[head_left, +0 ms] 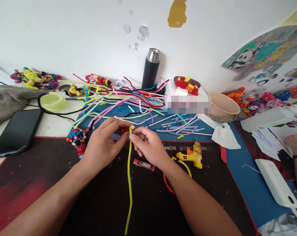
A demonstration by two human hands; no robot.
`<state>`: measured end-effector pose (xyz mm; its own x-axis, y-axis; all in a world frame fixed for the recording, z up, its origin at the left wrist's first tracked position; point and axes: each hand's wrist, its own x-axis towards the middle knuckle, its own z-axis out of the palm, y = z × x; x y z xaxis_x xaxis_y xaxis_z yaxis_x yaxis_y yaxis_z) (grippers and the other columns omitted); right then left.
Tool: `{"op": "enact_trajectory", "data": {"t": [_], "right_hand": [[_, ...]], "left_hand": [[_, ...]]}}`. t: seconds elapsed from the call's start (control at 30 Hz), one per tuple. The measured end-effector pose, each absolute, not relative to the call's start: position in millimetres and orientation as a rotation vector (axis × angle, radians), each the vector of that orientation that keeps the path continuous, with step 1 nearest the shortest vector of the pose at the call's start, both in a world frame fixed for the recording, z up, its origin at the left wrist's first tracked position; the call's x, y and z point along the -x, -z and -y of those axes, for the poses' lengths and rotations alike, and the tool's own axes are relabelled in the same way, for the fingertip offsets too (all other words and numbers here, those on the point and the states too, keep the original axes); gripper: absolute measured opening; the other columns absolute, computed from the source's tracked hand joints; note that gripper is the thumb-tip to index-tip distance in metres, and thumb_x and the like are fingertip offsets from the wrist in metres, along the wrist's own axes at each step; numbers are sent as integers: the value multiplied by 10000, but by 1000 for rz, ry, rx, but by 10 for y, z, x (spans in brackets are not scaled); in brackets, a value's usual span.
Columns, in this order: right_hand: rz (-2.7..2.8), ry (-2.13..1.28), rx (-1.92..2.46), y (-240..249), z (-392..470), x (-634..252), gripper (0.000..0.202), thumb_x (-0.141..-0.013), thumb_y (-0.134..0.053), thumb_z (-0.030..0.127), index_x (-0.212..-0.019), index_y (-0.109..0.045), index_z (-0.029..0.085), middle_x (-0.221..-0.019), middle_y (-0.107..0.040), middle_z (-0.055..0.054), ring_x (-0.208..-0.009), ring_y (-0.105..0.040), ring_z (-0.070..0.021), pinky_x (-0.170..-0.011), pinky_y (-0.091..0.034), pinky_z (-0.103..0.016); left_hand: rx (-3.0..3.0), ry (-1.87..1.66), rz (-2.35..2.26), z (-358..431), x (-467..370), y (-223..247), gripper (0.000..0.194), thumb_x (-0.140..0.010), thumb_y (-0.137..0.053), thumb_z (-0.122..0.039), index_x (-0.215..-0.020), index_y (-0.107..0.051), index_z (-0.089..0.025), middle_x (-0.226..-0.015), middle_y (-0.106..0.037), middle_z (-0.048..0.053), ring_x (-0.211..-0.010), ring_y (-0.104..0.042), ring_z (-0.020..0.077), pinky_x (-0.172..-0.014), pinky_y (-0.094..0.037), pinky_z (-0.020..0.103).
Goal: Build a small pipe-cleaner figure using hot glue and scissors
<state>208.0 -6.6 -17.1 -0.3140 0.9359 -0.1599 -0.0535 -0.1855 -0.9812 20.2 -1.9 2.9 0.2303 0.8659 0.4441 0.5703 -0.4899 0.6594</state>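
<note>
A yellow-green pipe cleaner (129, 177) hangs from between my two hands toward the front edge of the view. My left hand (106, 139) is closed on a small dark red fuzzy piece (122, 131), mostly hidden by the fingers. With thumb and forefinger, my right hand (148, 144) pinches the upper end of the pipe cleaner against that piece. Just below the hands lies a pink lighter (144, 165). To the right is a yellow glue gun (194, 155), beside a curved yellow pipe cleaner (186, 167). A small blue-and-red pipe-cleaner figure (78, 141) lies left of my left hand.
Many loose coloured pipe cleaners (119, 101) spread behind the hands. A black flask (150, 70) stands by the wall. A phone (17, 131) lies left; a bowl (223, 106), crumpled tissue (226, 137) and white power bank (276, 183) are right. Another person's hand (296, 144) shows far right.
</note>
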Motion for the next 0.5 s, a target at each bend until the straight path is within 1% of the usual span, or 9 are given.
{"op": "enact_trajectory", "data": {"t": [0.17, 0.3, 0.5], "right_hand": [[1297, -1655, 1080, 142, 80, -2070, 372, -939, -813, 553, -948, -653, 217, -642, -619, 73, -457, -506, -89, -471, -392, -245], [1305, -1677, 1071, 111, 92, -2068, 407, -932, -813, 591, -910, -635, 226, -622, -605, 75, -451, -498, -92, -464, -372, -248], [1333, -1587, 1105, 89, 109, -2075, 377, -948, -807, 564, -895, -631, 235, -614, -567, 77, -483, -490, -106, -494, -391, -255]], "left_hand": [[-2133, -1137, -1340, 20, -204, -45, 146, -1046, -643, -228, -1099, -775, -196, -1054, -753, 54, -940, -735, 195, -861, -595, 308], [-2114, -1140, -1372, 20, -200, -41, 161, -1035, -649, -264, -1094, -790, -213, -1031, -753, 48, -924, -737, 205, -848, -593, 319], [-2002, -1104, -1420, 19, -209, -58, 185, -996, -659, -319, -1063, -808, -232, -988, -756, 50, -887, -735, 231, -838, -595, 353]]}}
